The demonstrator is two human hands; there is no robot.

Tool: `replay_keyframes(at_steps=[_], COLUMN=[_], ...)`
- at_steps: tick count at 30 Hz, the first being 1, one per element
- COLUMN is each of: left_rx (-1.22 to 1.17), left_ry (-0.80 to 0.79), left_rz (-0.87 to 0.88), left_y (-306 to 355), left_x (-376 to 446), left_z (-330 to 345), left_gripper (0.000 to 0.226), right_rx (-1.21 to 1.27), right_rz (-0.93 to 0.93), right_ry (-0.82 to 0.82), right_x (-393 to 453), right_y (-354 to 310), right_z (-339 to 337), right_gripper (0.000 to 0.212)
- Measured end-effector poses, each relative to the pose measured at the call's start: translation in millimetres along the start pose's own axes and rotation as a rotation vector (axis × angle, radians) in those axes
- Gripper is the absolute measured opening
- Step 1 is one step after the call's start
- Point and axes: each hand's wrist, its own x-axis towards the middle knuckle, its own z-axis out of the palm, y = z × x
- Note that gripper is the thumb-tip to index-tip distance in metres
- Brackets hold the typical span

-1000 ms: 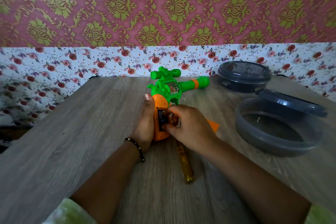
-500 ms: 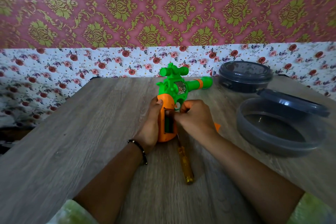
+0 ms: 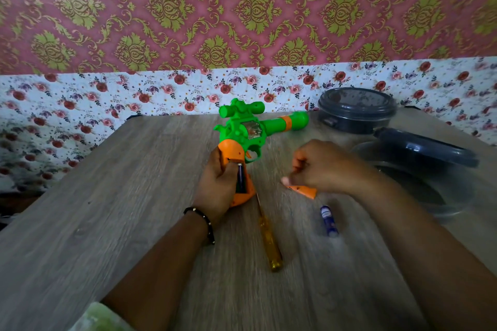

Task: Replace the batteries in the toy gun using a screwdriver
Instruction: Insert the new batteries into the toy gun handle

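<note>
Left hand (image 3: pixel 216 188) grips gun (image 3: pixel 242 140), one battery (image 3: pixel 241 179) by its fingers. Right hand (image 3: pixel 321 166) curled, blurred; cover (image 3: pixel 302 191) beneath, grip unclear. One battery (image 3: pixel 329 221), one screwdriver (image 3: pixel 269 239) loose.

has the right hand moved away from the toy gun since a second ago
Yes. The right hand has left the toy gun grip and swung right, toward the grey container, above the orange cover.

The toy gun (image 3: pixel 242 129) is showing smooth, glossy green and orange plastic. The screwdriver (image 3: pixel 270 239) is showing a clear amber plastic handle and thin metal shaft. The bench (image 3: pixel 107 209) is looking like matt grey wood grain. The round containers (image 3: pixel 355 110) are gleaming as dark plastic.
</note>
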Motion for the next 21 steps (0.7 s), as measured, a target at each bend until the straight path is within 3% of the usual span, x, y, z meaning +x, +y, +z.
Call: replay_keyframes(at_steps=[2,6,8,11,14,18,21], left_rx=[0.012,0.055,0.063,0.068,0.054,0.067,0.077], left_ry=[-0.003,-0.004,-0.007,-0.009,-0.007,0.019,0.040], left_rz=[0.004,0.029,0.023,0.011,0.003,-0.005,-0.005], left_y=[3.7,6.3,4.9,4.2,8.3,11.6,10.9], left_x=[-0.8,-2.4,-1.9,-0.5,-2.0,-4.4,-4.6], left_z=[0.5,-0.4,-1.6,-2.8,-2.0,-0.6,0.1], left_gripper=[0.029,0.049,0.031,0.024,0.029,0.041,0.044], right_rx=[-0.151,-0.269,-0.313,-0.318,-0.331,0.133,0.093], right_rz=[0.080,0.235,0.266,0.259,0.067,-0.139,-0.249], right_ry=[-0.074,-0.309,-0.370,-0.405,-0.251,-0.100,0.007], right_x=[-13.6,-27.4,-29.3,-29.9,-25.9,-17.7,-10.2], right_y=[4.3,-2.1,-4.3,-7.2,-8.0,-23.3,-34.4], right_z=[-11.0,-15.6,-12.4,-7.9,-5.5,10.4,37.2], right_gripper=[0.031,0.038,0.050,0.038,0.015,0.013,0.023])
